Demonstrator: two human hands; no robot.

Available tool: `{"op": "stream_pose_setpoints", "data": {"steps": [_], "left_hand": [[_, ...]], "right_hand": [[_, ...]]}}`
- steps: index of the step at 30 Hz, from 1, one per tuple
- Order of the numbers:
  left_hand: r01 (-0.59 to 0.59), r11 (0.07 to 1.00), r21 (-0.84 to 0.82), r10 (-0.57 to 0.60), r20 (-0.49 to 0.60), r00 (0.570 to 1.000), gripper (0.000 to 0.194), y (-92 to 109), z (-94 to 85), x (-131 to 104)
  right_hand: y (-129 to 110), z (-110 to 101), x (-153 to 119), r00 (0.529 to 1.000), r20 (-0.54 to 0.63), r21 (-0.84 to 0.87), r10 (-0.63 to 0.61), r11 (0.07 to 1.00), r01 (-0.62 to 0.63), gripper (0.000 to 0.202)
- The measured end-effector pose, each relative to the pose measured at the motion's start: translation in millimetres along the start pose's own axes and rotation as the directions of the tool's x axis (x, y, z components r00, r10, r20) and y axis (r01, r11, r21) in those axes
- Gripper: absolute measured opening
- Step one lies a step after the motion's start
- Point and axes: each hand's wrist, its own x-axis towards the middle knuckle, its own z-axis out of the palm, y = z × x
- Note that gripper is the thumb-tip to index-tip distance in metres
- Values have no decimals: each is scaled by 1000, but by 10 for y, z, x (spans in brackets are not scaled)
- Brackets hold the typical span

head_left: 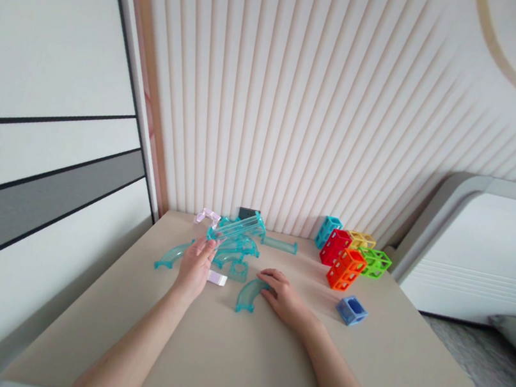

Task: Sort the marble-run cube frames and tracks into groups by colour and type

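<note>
My left hand is closed on the near end of a straight see-through teal track piece, which slants up to the right above other pieces. My right hand is on the table, its fingers and thumb around the upper right end of a curved teal track piece. Under and behind the left hand lie more teal track pieces, among them another curved one and a square one with a round hole. A small pale lilac piece lies just right of the left wrist.
On the right of the table stand open-frame blocks: blue, red, orange, green and yellow. A darker blue block sits nearer. A lilac piece and black box are by the ribbed wall.
</note>
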Motion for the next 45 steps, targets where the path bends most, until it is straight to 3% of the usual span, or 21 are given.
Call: {"op": "stream_pose_setpoints", "data": {"steps": [9, 15, 18, 23, 29, 32, 39, 45], "left_hand": [[12, 1000, -10, -12, 10, 1000, 38, -23, -6, -14], [24, 999, 47, -31, 146, 989, 33, -39, 52, -107], [43, 989, 142, -74, 220, 973, 42, -82, 88, -175], [141, 952, 271, -235, 354, 905, 60, -212, 84, -280], [205, 895, 396, -386, 459, 800, 66, -391, 41, -423], [209, 880, 425, -418, 488, 767, 69, -453, 27, -451], [93, 841, 532, -416, 529, 739, 68, -486, -18, -420], [-111, 695, 710, -429, 534, 729, 67, -431, -8, -419]], "right_hand": [[331, -214, -43, 986, -116, -168, 117, 976, -135, 32], [352, -183, 12, 962, -172, -312, 213, 914, -258, 33], [356, -194, 71, 943, -216, -344, 252, 885, -315, 34], [595, -336, 328, 884, -289, -376, 366, 806, -457, 39], [932, -435, 716, 860, -194, -394, 472, 765, -509, 49], [1011, -445, 808, 855, -155, -389, 494, 766, -513, 43], [1084, -522, 780, 887, -116, -354, 447, 816, -458, 33], [987, -625, 824, 915, -150, -318, 373, 859, -402, 31]]}}
